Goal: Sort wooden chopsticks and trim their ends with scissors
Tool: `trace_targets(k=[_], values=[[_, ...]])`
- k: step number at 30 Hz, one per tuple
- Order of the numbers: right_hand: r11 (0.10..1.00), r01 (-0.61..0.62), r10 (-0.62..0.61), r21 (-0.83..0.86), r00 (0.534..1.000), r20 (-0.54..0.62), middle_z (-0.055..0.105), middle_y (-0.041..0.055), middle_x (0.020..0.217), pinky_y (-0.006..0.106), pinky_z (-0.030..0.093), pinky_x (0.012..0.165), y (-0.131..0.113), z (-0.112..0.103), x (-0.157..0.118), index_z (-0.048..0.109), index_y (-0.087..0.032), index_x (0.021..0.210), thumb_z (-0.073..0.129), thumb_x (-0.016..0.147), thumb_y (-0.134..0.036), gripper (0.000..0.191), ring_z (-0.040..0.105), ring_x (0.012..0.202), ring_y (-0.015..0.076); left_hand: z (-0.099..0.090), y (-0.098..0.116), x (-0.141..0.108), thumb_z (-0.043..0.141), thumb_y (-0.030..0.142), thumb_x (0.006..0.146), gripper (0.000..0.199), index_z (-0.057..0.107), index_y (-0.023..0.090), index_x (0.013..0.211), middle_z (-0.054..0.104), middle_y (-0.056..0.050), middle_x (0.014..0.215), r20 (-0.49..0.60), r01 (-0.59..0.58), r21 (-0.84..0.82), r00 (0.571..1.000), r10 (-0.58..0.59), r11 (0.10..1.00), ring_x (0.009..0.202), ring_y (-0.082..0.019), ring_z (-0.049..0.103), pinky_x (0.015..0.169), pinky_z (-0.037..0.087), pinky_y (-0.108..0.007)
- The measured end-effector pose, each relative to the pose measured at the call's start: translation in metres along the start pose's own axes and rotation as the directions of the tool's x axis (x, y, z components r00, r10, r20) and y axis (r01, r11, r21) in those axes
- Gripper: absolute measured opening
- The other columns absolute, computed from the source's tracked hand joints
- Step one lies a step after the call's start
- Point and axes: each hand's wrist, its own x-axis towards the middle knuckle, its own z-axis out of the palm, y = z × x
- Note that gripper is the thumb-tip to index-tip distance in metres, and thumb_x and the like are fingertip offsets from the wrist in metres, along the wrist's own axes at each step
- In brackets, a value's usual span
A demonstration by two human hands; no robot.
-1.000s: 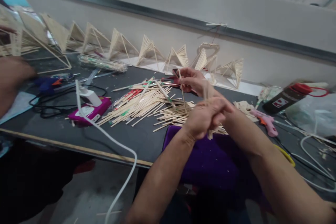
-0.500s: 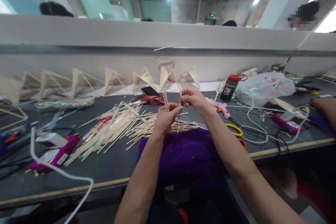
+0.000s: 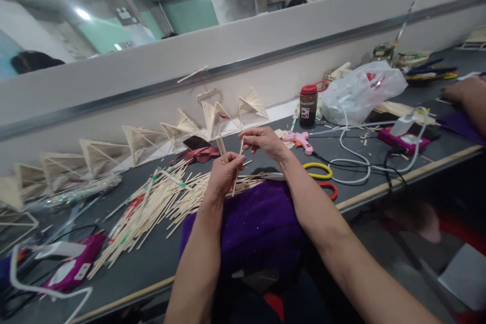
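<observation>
Wooden sticks (image 3: 223, 149) near upright, tips up, in two bare hands (image 3: 227, 172)

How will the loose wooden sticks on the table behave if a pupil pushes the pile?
The loose sticks should prove stiff, as they lie straight. They may roll or scatter, being thin and crossed at varied angles. Each is probably light: the right hand seems to pinch a single stick in just its fingertips.
</observation>
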Motion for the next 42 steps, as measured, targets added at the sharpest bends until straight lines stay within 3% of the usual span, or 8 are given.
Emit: trace_targets(k=[3,6,11,16,21,27,33,42], values=[[0.940,0.075,-0.076,-0.334,0.997,0.011,0.062,0.0021,0.068,0.021,0.043,0.052,0.001,0.006,0.002,0.064,-0.012,0.090,0.047,0.081,-0.019,0.020,0.056,0.057,0.0095,-0.005,-0.005,-0.004,0.073,0.032,0.060,0.027,0.053,0.014,0.062,0.050,0.004,0.045,0.005,0.069,-0.073,0.998,-0.069,0.995,0.038,-0.004,0.038,0.040,0.021,-0.018],[0.657,0.191,-0.197,-0.730,0.977,0.079,0.063,0.0048,0.073,0.024,0.042,0.063,0.003,0.015,0.002,0.065,-0.012,0.084,0.044,0.084,-0.015,0.021,0.057,0.066,0.0116,-0.010,-0.010,-0.007,0.073,0.032,0.060,0.027,0.052,0.014,0.062,0.049,0.004,0.044,-0.007,0.104,-0.078,0.994,-0.105,0.991,0.037,-0.004,0.038,0.039,0.021,-0.018],[0.352,0.138,-0.227,-0.926,0.972,0.059,0.065,0.0107,0.089,0.027,0.041,0.074,0.008,0.025,0.000,0.065,-0.014,0.092,0.039,0.086,-0.016,0.027,0.058,0.083,0.0173,-0.012,-0.017,-0.008,0.072,0.034,0.061,0.027,0.053,0.014,0.062,0.048,0.005,0.043,-0.028,0.097,-0.073,0.995,-0.099,0.993,0.034,-0.003,0.034,0.038,0.019,-0.019],[0.605,-0.017,-0.156,-0.796,0.978,-0.139,0.066,0.0060,0.077,0.024,0.045,0.068,0.010,0.030,0.001,0.065,-0.014,0.086,0.042,0.081,-0.015,0.024,0.060,0.069,0.0136,-0.013,-0.020,-0.007,0.072,0.035,0.061,0.028,0.054,0.014,0.062,0.049,0.004,0.044,0.002,0.079,-0.063,0.997,-0.079,0.995,0.035,-0.004,0.035,0.039,0.019,-0.019],[0.967,-0.139,0.093,-0.211,0.972,-0.214,0.055,-0.0023,0.056,0.019,0.041,0.039,0.012,0.032,0.000,0.060,-0.013,0.074,0.042,0.072,-0.016,0.018,0.046,0.040,0.0068,-0.012,-0.018,-0.008,0.074,0.037,0.058,0.031,0.054,0.013,0.063,0.049,0.004,0.043,0.007,0.101,-0.084,0.995,-0.101,0.991,0.034,-0.004,0.034,0.038,0.018,-0.019],[0.983,-0.135,0.161,0.123,0.959,-0.234,0.049,-0.0048,0.050,0.017,0.038,0.035,0.020,0.035,0.001,0.058,-0.013,0.068,0.048,0.067,-0.017,0.011,0.041,0.037,0.0044,-0.011,-0.018,-0.008,0.073,0.035,0.060,0.029,0.053,0.014,0.062,0.049,0.005,0.043,0.037,0.104,-0.133,0.994,-0.100,0.986,0.033,-0.003,0.034,0.037,0.019,-0.019],[0.903,-0.188,0.224,0.386,0.973,-0.051,0.053,-0.0042,0.055,0.017,0.041,0.040,0.019,0.038,0.001,0.062,-0.012,0.078,0.064,0.064,-0.027,0.021,0.045,0.042,0.0040,-0.014,-0.015,-0.008,0.071,0.039,0.062,0.031,0.053,0.015,0.067,0.049,0.006,0.044,0.058,0.078,-0.220,0.996,-0.067,0.972,0.032,-0.003,0.033,0.035,0.019,-0.019],[0.965,-0.087,0.118,0.246,0.987,-0.113,0.058,-0.0019,0.060,0.020,0.045,0.042,0.017,0.040,-0.001,0.061,-0.012,0.077,0.064,0.065,-0.034,0.026,0.052,0.045,0.0070,-0.013,-0.018,-0.007,0.074,0.038,0.059,0.032,0.054,0.013,0.064,0.051,0.004,0.045,-0.067,-0.011,-0.137,0.998,0.002,0.991,0.036,-0.004,0.038,0.039,0.022,-0.018]])
